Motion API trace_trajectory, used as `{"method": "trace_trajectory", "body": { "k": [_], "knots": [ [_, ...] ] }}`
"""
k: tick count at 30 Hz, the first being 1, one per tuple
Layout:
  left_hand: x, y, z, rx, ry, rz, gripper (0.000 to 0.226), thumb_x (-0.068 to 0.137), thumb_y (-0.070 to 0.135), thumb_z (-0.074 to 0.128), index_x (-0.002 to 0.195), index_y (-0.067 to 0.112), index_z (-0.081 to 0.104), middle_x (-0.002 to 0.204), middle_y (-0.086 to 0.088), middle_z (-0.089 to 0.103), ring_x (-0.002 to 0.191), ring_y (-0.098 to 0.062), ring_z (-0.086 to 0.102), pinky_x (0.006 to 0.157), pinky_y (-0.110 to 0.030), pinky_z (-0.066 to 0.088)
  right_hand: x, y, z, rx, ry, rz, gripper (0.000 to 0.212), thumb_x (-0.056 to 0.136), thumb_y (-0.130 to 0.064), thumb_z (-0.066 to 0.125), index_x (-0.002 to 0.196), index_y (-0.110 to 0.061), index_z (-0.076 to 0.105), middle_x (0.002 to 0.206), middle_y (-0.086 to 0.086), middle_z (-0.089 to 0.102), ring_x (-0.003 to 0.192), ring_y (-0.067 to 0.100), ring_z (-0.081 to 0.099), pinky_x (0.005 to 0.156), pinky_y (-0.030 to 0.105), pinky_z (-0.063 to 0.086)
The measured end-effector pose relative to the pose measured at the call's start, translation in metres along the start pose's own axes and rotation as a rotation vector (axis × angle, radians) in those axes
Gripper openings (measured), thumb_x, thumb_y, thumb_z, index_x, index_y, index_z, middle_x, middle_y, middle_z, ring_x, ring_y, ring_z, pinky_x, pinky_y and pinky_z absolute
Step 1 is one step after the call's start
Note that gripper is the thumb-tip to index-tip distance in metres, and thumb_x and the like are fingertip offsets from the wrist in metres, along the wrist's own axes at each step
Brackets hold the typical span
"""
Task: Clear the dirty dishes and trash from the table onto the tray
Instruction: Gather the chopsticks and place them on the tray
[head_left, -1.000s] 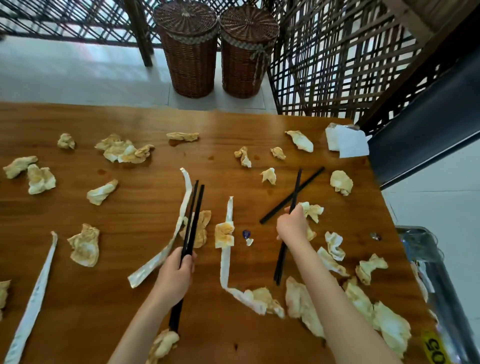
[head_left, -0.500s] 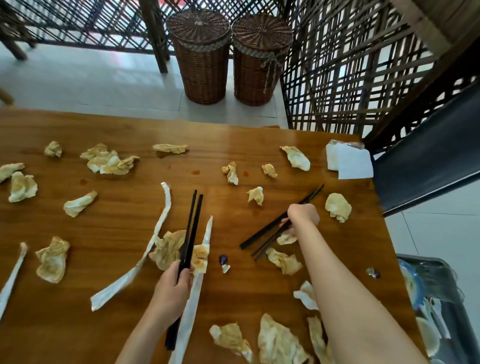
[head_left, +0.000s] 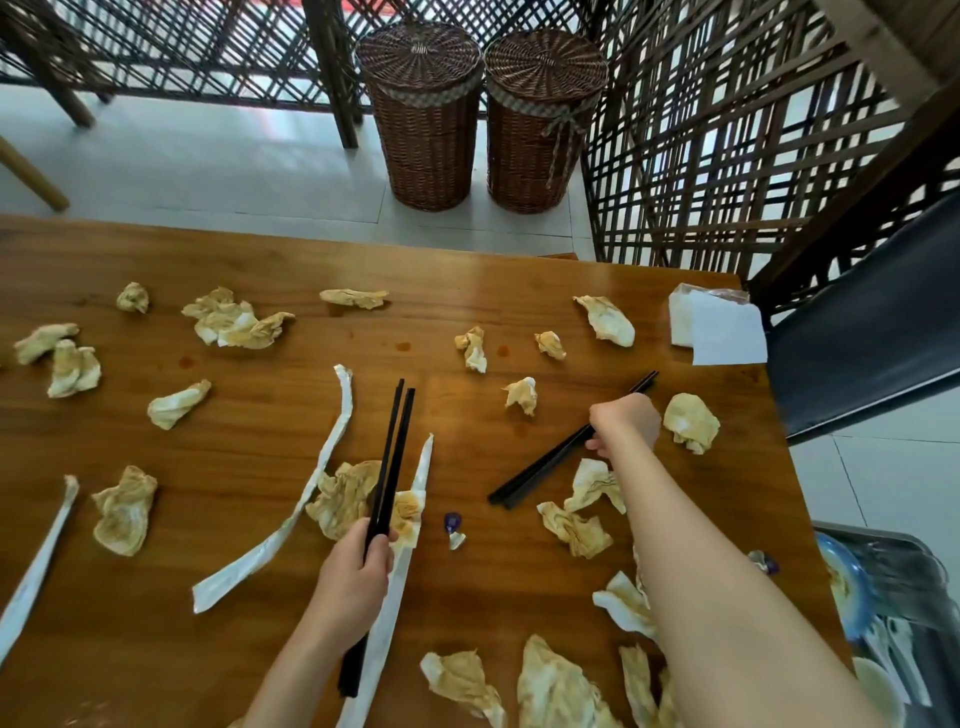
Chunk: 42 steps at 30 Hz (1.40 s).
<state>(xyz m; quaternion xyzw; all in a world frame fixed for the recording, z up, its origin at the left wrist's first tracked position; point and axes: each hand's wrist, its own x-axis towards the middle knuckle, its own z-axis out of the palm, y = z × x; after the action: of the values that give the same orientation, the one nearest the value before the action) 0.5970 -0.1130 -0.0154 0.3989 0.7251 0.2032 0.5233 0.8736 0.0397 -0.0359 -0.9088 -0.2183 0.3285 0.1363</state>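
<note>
The left hand (head_left: 356, 577) is curled round a pair of black chopsticks (head_left: 387, 483) near their middle, tips pointing away over the table, butt ends trailing back under the wrist; the right hand (head_left: 623, 421) has its fingers closed on a second pair of chopsticks (head_left: 540, 465), which slants from near the table's far right down toward the centre, and whether that pair is fully lifted or its lower end rests on the wood I cannot tell. Both pairs sit well apart from the tray (head_left: 904, 582), which shows only at the lower right edge beyond the table corner, already carrying a blue-rimmed plate (head_left: 844, 587) and pale spoons (head_left: 893, 649). The likely trouble is a stick slipping loose: each hand pinches two thin smooth rods at one spot, so a tilt on the way to the tray could let one slide out and clatter to the floor. A long swing could also drag the greasy crumpled napkins (head_left: 576, 530) lying just under the right forearm. The wooden table (head_left: 260, 457) is strewn with such napkins, long white chopstick sleeves (head_left: 291, 519), a small purple wrapper (head_left: 453, 522) and a stack of clean white napkins (head_left: 722, 332) at the far right corner; two wicker baskets (head_left: 423, 114) stand on the floor beyond, against a lattice screen
</note>
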Motion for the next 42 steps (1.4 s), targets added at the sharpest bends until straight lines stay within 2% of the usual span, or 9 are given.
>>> {"method": "trace_trajectory", "body": {
  "k": [3, 9, 12, 17, 22, 24, 30, 35, 42],
  "knots": [
    [-0.002, -0.003, 0.002, 0.010, -0.004, -0.005, 0.019, 0.100, 0.017, 0.038, 0.092, 0.016, 0.055, 0.068, -0.003, 0.051, 0.058, -0.015, 0.046, 0.050, -0.024, 0.038, 0.001, 0.000, 0.004, 0.023, 0.001, 0.003, 0.010, 0.087, -0.012, 0.062, 0.091, -0.004, 0.057, 0.064, 0.009, 0.062, 0.050, 0.018, 0.064, 0.058, 0.032, 0.058],
    [-0.003, -0.005, 0.005, -0.018, -0.026, -0.011, 0.019, 0.100, 0.017, 0.037, 0.094, 0.016, 0.055, 0.071, -0.005, 0.051, 0.060, -0.017, 0.045, 0.053, -0.029, 0.037, 0.002, 0.007, 0.006, 0.075, -0.005, -0.014, 0.016, 0.090, -0.019, 0.058, 0.091, -0.003, 0.059, 0.077, 0.010, 0.065, 0.050, 0.018, 0.062, 0.042, 0.027, 0.049],
    [-0.005, -0.004, 0.008, -0.017, -0.034, 0.017, 0.020, 0.100, 0.017, 0.037, 0.093, 0.016, 0.055, 0.070, -0.005, 0.050, 0.060, -0.018, 0.044, 0.054, -0.030, 0.037, 0.004, 0.011, 0.005, 0.161, -0.040, -0.009, 0.017, 0.093, -0.016, 0.051, 0.091, -0.001, 0.057, 0.086, 0.012, 0.066, 0.059, 0.021, 0.063, 0.054, 0.031, 0.055],
    [-0.013, -0.001, 0.012, -0.027, -0.054, 0.059, 0.020, 0.100, 0.016, 0.037, 0.092, 0.015, 0.055, 0.068, -0.004, 0.049, 0.059, -0.016, 0.045, 0.054, -0.028, 0.038, -0.005, 0.014, 0.006, 0.354, -0.118, -0.009, 0.024, 0.099, -0.018, 0.037, 0.119, -0.008, 0.046, 0.076, 0.009, 0.065, 0.048, 0.016, 0.064, 0.042, 0.024, 0.047],
    [-0.021, 0.003, 0.013, -0.047, -0.088, 0.066, 0.020, 0.100, 0.015, 0.037, 0.093, 0.014, 0.055, 0.068, -0.003, 0.048, 0.057, -0.015, 0.044, 0.051, -0.027, 0.037, -0.028, 0.019, 0.000, 0.635, -0.223, -0.015, 0.018, 0.097, -0.009, 0.030, 0.093, -0.015, 0.047, 0.074, 0.008, 0.054, 0.053, 0.019, 0.054, 0.048, 0.030, 0.048],
    [-0.024, 0.006, 0.013, -0.040, -0.104, 0.078, 0.020, 0.100, 0.016, 0.036, 0.094, 0.014, 0.056, 0.068, -0.003, 0.049, 0.056, -0.015, 0.044, 0.052, -0.027, 0.038, -0.043, 0.019, -0.005, 0.702, -0.261, -0.047, 0.018, 0.099, -0.016, 0.032, 0.088, -0.015, 0.046, 0.069, 0.007, 0.052, 0.052, 0.019, 0.053, 0.050, 0.031, 0.049],
    [-0.041, 0.015, 0.012, -0.106, -0.239, 0.137, 0.020, 0.100, 0.015, 0.036, 0.093, 0.013, 0.055, 0.065, -0.001, 0.048, 0.049, -0.011, 0.044, 0.046, -0.021, 0.039, -0.112, 0.036, -0.022, 0.821, -0.491, -0.114, 0.019, 0.100, -0.019, 0.038, 0.097, -0.009, 0.054, 0.075, 0.009, 0.066, 0.063, 0.021, 0.068, 0.064, 0.037, 0.056],
    [-0.063, 0.018, 0.010, -0.078, -0.344, 0.173, 0.022, 0.100, 0.016, 0.037, 0.090, 0.014, 0.056, 0.061, 0.003, 0.048, 0.051, -0.009, 0.045, 0.049, -0.022, 0.038, -0.172, 0.065, -0.020, 0.927, -0.645, -0.098, 0.020, 0.100, -0.014, 0.037, 0.102, -0.008, 0.056, 0.088, 0.011, 0.069, 0.080, 0.023, 0.069, 0.065, 0.033, 0.052],
    [-0.101, 0.012, 0.002, -0.012, -0.489, 0.229, 0.022, 0.100, 0.015, 0.037, 0.087, 0.013, 0.054, 0.061, 0.004, 0.048, 0.051, -0.010, 0.043, 0.049, -0.023, 0.035, -0.222, 0.102, -0.026, 1.000, -0.712, -0.176, 0.025, 0.100, -0.007, 0.035, 0.086, -0.007, 0.056, 0.071, 0.006, 0.068, 0.069, 0.020, 0.068, 0.067, 0.035, 0.055]
  ]
}}
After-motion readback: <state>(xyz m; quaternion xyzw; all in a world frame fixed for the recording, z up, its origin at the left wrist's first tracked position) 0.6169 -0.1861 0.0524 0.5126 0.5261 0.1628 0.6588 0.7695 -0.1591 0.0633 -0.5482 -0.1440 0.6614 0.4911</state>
